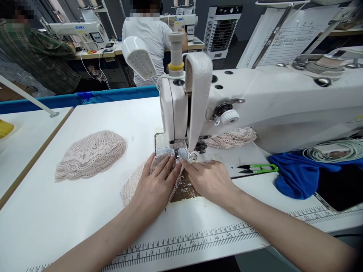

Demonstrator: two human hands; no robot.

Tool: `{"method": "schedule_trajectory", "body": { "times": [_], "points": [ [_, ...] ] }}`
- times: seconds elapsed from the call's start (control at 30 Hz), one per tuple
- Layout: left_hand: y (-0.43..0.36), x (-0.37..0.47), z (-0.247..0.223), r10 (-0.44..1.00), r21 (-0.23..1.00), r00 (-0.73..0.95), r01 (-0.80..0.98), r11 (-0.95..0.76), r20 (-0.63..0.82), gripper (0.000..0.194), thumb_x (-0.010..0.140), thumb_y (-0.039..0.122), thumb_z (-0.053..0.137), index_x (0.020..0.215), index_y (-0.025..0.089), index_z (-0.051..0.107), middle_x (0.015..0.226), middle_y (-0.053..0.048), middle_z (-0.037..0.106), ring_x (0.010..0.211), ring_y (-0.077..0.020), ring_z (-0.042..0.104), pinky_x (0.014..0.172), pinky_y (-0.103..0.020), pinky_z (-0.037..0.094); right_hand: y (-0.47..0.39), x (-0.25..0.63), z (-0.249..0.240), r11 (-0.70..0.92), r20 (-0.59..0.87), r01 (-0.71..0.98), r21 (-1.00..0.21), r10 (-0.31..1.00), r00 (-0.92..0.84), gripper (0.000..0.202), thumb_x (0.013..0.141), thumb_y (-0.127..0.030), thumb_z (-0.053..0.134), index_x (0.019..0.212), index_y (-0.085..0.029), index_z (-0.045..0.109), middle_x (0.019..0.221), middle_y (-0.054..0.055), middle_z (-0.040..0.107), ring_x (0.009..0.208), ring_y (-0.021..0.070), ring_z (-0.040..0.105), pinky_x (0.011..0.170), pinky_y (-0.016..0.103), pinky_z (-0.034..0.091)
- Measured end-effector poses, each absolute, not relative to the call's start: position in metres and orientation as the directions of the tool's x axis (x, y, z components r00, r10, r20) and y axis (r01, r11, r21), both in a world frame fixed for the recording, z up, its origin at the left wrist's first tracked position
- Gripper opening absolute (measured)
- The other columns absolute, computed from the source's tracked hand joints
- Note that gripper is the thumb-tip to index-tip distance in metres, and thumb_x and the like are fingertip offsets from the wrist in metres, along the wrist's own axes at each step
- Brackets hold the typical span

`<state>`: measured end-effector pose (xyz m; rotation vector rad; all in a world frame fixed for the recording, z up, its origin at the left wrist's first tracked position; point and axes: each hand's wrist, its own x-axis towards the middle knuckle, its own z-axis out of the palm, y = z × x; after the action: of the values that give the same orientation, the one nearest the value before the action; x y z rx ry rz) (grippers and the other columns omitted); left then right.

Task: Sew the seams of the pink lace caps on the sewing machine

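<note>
The left hand (pixel 155 185) lies flat, fingers a little apart, on the lace piece (pixel 131 185) by the presser foot (pixel 176 152) of the sewing machine (pixel 176 109). The right hand (pixel 211 180) bends in, fingertips at the lace's edge, but I cannot tell if they pinch it. A lace pile (pixel 90 155) sits left, green snips (pixel 263 168) and blue cloth (pixel 297 179) right, and the machine partly hides more lace (pixel 234 138).
</note>
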<state>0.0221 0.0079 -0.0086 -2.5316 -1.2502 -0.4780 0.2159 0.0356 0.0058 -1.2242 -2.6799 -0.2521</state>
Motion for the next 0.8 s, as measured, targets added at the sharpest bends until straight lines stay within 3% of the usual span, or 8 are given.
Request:
{"method": "schedule_trajectory", "body": {
  "times": [0.17,0.37,0.43,0.53,0.67,0.8],
  "points": [
    [0.01,0.023,-0.011,0.732,-0.069,0.552,0.814,-0.577,0.4,0.04,0.096,0.016,0.039,0.134,0.015,0.052,0.132,-0.014,0.059,0.124,-0.0267,0.055,0.113,-0.054,0.027,0.037,0.214,0.007,0.639,0.237,0.766,0.069,0.736,-0.635,0.032,0.082,-0.005,0.049,0.108,-0.013,0.066,0.071,0.003,0.071,0.053,0.0127,0.055,0.051,0.031,0.025],
    [0.01,0.024,0.0,0.726,-0.03,0.539,0.811,-0.584,0.427,0.034,0.097,0.021,0.04,0.128,0.016,0.054,0.128,-0.012,0.062,0.121,-0.0251,0.056,0.11,-0.052,0.033,0.037,0.217,0.005,0.671,0.385,0.739,0.065,0.666,-0.639,0.03,0.084,-0.006,0.051,0.11,-0.015,0.064,0.074,0.002,0.07,0.057,0.0119,0.053,0.053,0.029,0.025],
    [0.006,0.023,0.013,0.742,0.026,0.54,0.802,-0.597,0.397,0.029,0.095,0.028,0.046,0.117,0.015,0.058,0.118,-0.011,0.066,0.113,-0.0255,0.059,0.101,-0.048,0.043,0.037,0.219,0.006,0.712,0.435,0.7,0.053,0.615,-0.658,0.031,0.084,-0.007,0.05,0.111,-0.015,0.064,0.089,0.004,0.072,0.064,0.0128,0.055,0.056,0.028,0.027],
    [-0.005,0.022,0.03,0.779,0.099,0.579,0.784,-0.613,0.242,0.031,0.083,0.044,0.06,0.096,0.016,0.06,0.098,-0.01,0.064,0.091,-0.0266,0.059,0.077,-0.043,0.052,0.039,0.22,0.006,0.795,0.453,0.606,0.027,0.531,-0.716,0.026,0.085,-0.006,0.048,0.102,-0.015,0.065,0.108,0.005,0.07,0.078,0.0145,0.058,0.059,0.028,0.03],
    [-0.011,0.021,0.032,0.791,0.065,0.602,0.79,-0.61,0.11,0.012,0.074,0.014,0.054,0.085,0.018,0.055,0.086,-0.007,0.059,0.08,-0.0241,0.054,0.066,-0.038,0.05,0.043,0.221,0.003,0.834,0.513,0.551,0.035,0.458,-0.726,0.021,0.089,-0.007,0.049,0.092,-0.015,0.068,0.095,0.002,0.073,0.082,0.0147,0.059,0.062,0.028,0.032],
    [0.001,0.017,0.018,0.804,0.051,0.554,0.816,-0.576,0.215,0.026,0.077,-0.002,0.036,0.079,0.018,0.052,0.074,-0.005,0.058,0.07,-0.0197,0.053,0.059,-0.031,0.045,0.045,0.223,0.0,0.833,0.575,0.55,-0.052,0.476,-0.666,0.019,0.09,-0.008,0.053,0.09,-0.016,0.07,0.093,0.001,0.074,0.075,0.0114,0.061,0.061,0.026,0.036]
  ]
}}
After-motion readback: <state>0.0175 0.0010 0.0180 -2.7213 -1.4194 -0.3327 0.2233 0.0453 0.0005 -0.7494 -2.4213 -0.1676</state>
